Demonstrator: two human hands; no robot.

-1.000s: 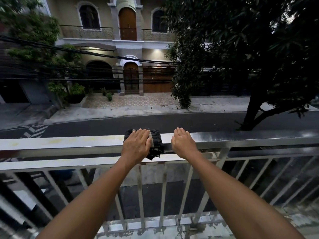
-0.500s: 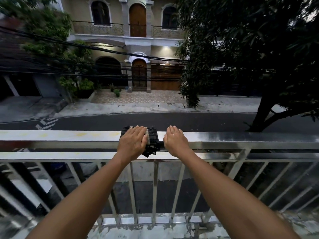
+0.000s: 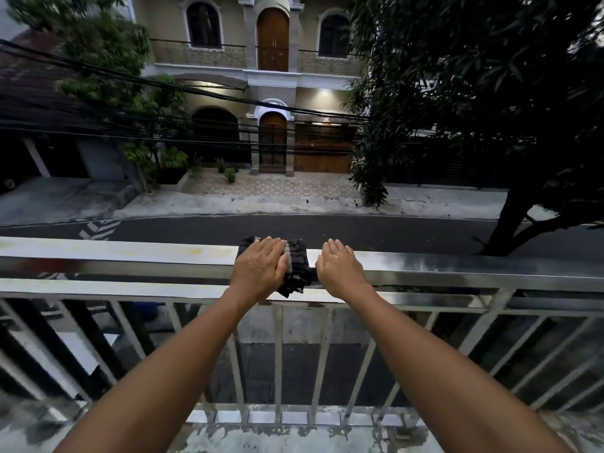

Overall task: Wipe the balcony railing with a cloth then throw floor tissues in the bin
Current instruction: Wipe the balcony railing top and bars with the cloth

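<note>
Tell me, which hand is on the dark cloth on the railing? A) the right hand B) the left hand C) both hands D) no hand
B: the left hand lies on the dark cloth on top of the railing, while the right hand rests on bare metal beside the cloth.

Cloth (image 3: 295,271) draped over metal railing (image 3: 457,264).
</note>
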